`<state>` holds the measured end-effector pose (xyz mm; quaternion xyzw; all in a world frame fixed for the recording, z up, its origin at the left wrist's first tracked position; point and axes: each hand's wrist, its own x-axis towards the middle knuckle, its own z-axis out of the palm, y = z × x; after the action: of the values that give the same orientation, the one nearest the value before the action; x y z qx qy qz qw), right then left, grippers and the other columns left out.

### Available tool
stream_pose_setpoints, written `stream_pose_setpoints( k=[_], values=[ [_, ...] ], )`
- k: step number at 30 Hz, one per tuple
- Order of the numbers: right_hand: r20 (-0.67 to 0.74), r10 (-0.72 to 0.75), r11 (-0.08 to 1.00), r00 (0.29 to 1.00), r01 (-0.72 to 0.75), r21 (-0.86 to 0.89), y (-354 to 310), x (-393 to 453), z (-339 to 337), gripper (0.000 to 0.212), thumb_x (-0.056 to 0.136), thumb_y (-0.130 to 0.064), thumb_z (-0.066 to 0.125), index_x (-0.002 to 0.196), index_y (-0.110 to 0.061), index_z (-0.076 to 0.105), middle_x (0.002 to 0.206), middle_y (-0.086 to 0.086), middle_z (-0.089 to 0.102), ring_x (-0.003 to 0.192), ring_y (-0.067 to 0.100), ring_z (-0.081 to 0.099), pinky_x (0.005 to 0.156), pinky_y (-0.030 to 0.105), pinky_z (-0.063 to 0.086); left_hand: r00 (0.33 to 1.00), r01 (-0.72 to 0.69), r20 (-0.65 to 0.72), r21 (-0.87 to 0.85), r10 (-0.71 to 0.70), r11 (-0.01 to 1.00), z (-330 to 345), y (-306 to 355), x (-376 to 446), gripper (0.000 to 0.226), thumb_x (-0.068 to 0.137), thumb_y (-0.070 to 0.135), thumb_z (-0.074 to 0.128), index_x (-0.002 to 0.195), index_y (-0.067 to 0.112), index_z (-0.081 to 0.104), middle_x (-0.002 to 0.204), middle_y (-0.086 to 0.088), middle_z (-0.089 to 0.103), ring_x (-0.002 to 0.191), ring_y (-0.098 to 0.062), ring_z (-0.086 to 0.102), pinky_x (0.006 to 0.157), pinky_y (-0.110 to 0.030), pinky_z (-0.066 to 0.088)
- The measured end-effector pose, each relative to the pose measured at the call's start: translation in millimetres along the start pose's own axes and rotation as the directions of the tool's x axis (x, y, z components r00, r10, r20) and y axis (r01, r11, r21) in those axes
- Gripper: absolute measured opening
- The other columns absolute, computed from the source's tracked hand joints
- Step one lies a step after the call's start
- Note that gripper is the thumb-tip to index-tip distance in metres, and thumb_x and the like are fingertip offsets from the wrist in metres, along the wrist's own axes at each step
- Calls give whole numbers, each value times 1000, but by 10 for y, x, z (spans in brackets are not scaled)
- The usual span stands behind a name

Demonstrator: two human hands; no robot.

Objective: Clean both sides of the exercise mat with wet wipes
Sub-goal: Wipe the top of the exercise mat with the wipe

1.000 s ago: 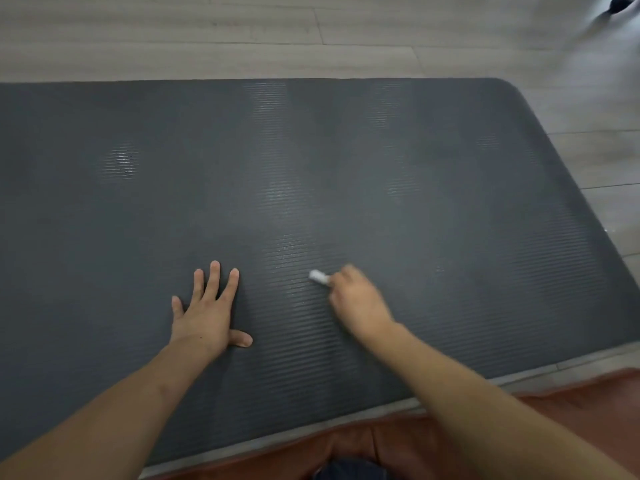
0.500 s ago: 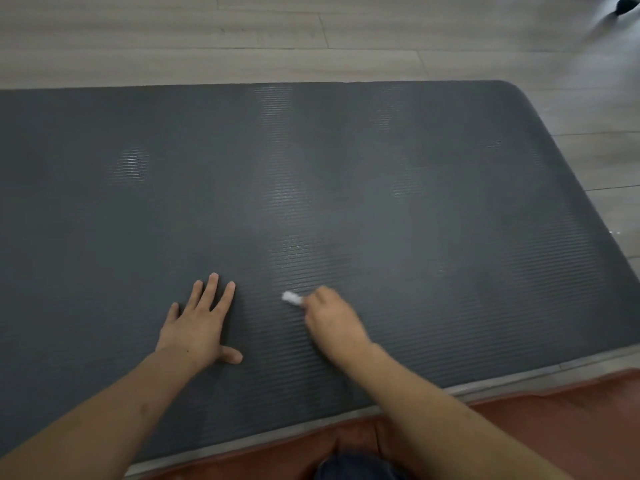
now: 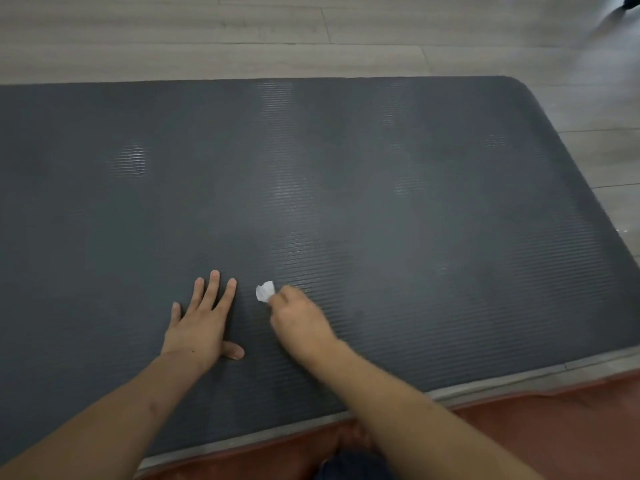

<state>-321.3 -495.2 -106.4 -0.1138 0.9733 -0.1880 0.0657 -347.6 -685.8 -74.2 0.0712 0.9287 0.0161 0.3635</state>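
A dark grey ribbed exercise mat (image 3: 398,174) lies flat on the floor and fills most of the view, with faint shiny streaks on its ribs. My left hand (image 3: 202,323) presses flat on the mat near its front edge, fingers straight and spread. Just to its right, my right hand (image 3: 298,318) holds a small crumpled white wet wipe (image 3: 265,291) against the mat; the wipe sticks out past the fingertips.
Pale wood-plank floor (image 3: 311,32) surrounds the mat at the back and right. A reddish-brown cushion or cloth (image 3: 554,431) lies along the mat's front edge under me. A dark object (image 3: 632,1) sits at the top right corner.
My right hand has slid the wipe leftward along the mat, closing toward my left hand. The left hand stays planted in about the same place.
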Motion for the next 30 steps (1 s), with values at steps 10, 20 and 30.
stream_pose_setpoints(
  k=[10, 20, 30],
  values=[
    [-354, 684, 727, 638, -635, 261, 616, 154, -350, 19, 87, -3, 55, 102, -3, 67, 96, 15, 61, 84, 34, 60, 73, 38, 48, 999, 19, -25, -84, -21, 996, 59, -21, 22, 146, 76, 49, 86, 155, 19, -34, 156, 8, -46, 148, -15, -36, 128, -57, -1],
    [-327, 264, 953, 907, -298, -56, 1002, 654, -380, 9, 87, -2, 57, 88, 0, 65, 88, 20, 60, 82, 40, 58, 69, 45, 51, 1000, 11, -26, -85, -13, 996, 73, -21, 40, 145, 76, 47, 86, 158, 16, -29, 158, 6, -46, 150, -18, -34, 127, -58, -3],
    [122, -519, 846, 846, 528, -67, 629, 193, -279, 17, 88, -5, 63, 95, -12, 49, 93, 10, 52, 81, 28, 51, 63, 40, 51, 1000, 11, -26, -76, -13, 997, 66, -29, 70, 146, 75, 48, 87, 157, 17, -30, 158, 6, -46, 150, -19, -35, 127, -58, -3]
  ],
)
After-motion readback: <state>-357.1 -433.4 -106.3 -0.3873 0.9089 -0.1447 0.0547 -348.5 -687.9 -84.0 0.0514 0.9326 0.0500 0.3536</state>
